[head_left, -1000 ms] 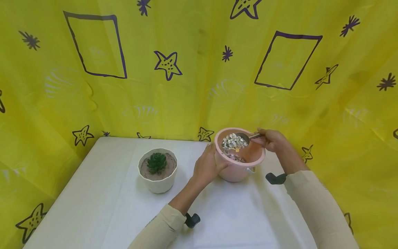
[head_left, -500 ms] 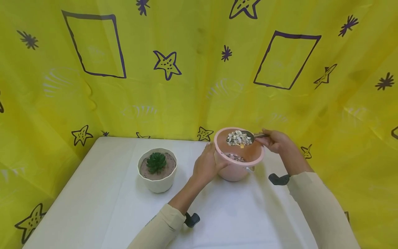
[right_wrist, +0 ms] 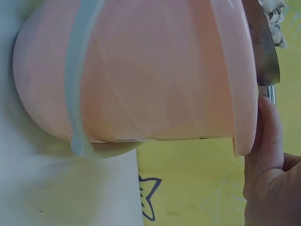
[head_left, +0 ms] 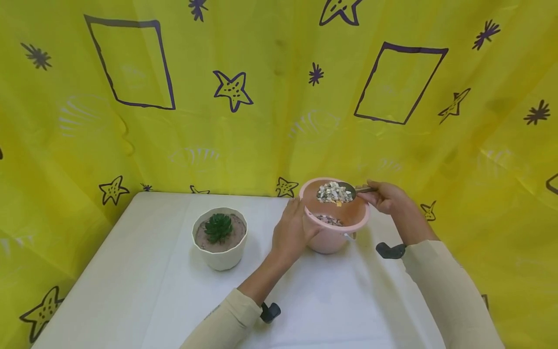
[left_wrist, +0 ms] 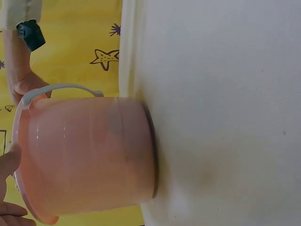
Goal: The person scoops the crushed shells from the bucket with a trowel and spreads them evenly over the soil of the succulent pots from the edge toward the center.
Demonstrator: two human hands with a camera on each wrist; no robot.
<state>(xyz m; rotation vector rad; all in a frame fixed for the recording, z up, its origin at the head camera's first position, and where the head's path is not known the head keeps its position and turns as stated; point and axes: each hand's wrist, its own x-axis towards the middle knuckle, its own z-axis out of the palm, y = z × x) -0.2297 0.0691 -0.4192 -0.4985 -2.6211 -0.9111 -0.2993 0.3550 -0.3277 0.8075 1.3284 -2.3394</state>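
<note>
A pink bucket stands upright on the white table. My left hand holds it at the left side of the rim, thumb toward the front. In my right hand is the handle of a large metal spoon, pinched beside the bucket's right rim. Heaped in the spoon are small pale shells or pebbles, over the bucket's mouth. More of the same mixed bits lie inside at the bottom. The bucket's pale carrying handle hangs down against its side.
Left of the bucket stands a cream faceted pot holding a green succulent. The white table backs onto a yellow curtain with star drawings. A dark wrist camera juts out from the right sleeve.
The loaded spoon and my right hand have shifted slightly right over the bucket, then stayed nearly still. My left hand has kept its place at the rim.
</note>
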